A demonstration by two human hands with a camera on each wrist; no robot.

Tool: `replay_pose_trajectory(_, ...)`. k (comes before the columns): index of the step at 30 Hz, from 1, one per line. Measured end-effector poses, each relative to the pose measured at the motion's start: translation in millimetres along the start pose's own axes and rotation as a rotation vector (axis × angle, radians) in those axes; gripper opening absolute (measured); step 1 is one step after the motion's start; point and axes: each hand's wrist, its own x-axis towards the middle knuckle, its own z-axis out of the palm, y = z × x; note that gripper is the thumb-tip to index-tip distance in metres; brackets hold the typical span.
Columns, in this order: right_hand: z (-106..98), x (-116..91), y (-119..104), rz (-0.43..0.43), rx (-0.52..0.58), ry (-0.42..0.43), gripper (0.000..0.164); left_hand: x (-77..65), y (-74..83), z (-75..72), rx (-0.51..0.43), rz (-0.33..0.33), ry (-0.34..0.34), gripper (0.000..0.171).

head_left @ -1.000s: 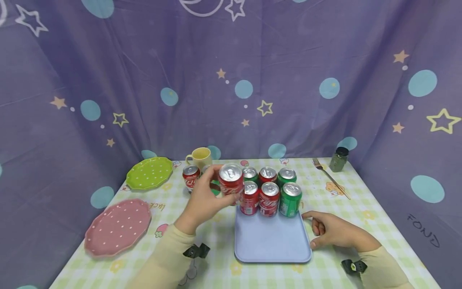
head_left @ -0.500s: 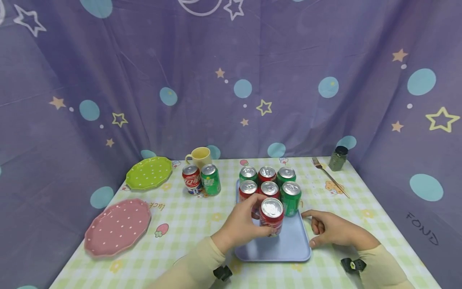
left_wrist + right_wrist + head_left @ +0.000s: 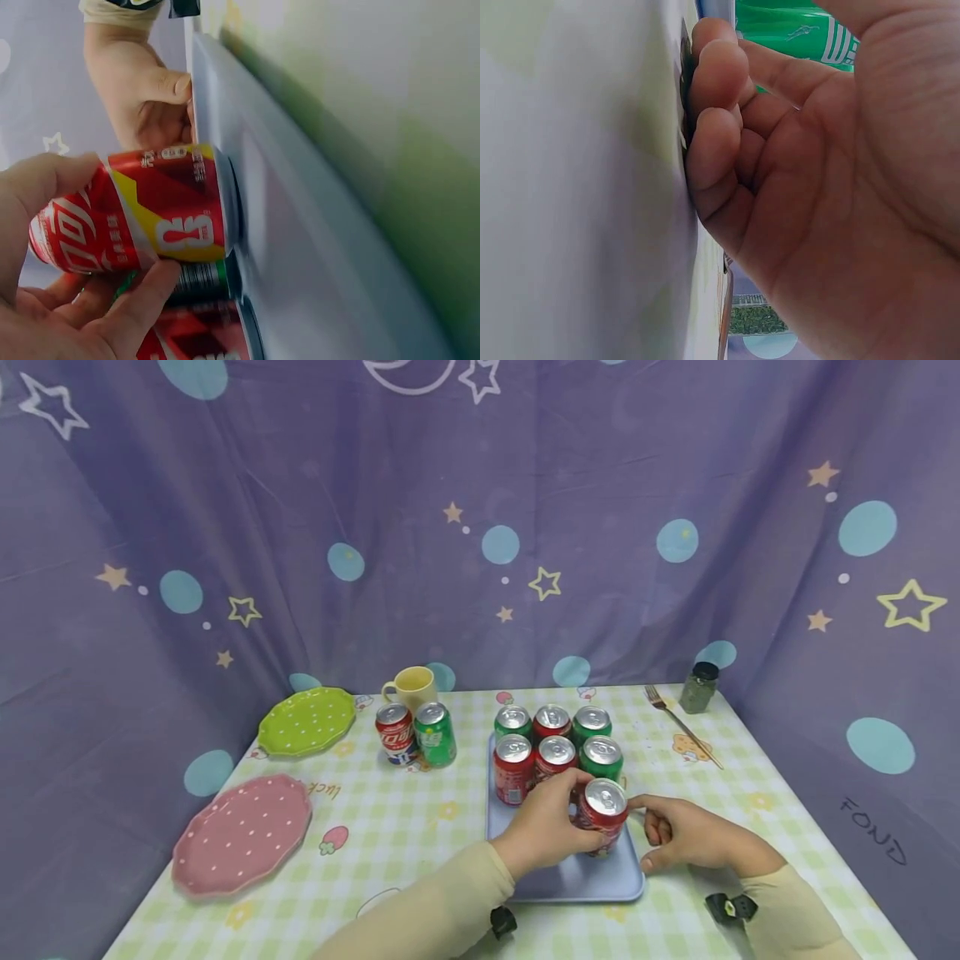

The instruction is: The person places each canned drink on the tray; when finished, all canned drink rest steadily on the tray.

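My left hand (image 3: pixel 542 828) grips a red cola can (image 3: pixel 604 808), thumb on one side and fingers on the other. The can is upright at the right side of the light-blue tray (image 3: pixel 558 887), its base right at the tray's surface in the left wrist view. Behind it stand two rows of soda cans: green (image 3: pixel 513 720), red (image 3: pixel 552 721) and green (image 3: pixel 592 722) at the back; red (image 3: pixel 513 772), red (image 3: pixel 556 753) and green (image 3: pixel 602 757) in front. My right hand (image 3: pixel 701 839) rests beside the tray, index finger and thumb tips touching its right edge, other fingers curled loosely.
Left of the tray stand a red can (image 3: pixel 396 735) and a green can (image 3: pixel 436 739), before a yellow mug (image 3: pixel 415 687). A green plate (image 3: pixel 307 722) and a pink plate (image 3: pixel 243 835) lie further left. At right are a fork (image 3: pixel 684 727) and a jar (image 3: pixel 699 692).
My left hand has carried the red can from left of the tray, across its front, to the right side, lowering it. The right hand has stayed at the tray's edge.
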Motion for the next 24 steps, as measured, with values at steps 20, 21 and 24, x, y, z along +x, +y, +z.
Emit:
replay_pose_trajectory(20,1,0,-2,-0.031,0.004,0.018,0.06,2.0,6.0,15.4,0.151,0.015,0.098,0.068)
replay_pose_trajectory(21,1,0,-2,-0.034,0.007,0.016,0.059,2.1,6.0,15.8,0.144,0.014,0.099,0.068)
replay_pose_trajectory(24,1,0,-3,-0.035,0.009,0.016,0.06,2.3,5.6,16.8,0.124,0.009,0.106,0.069)
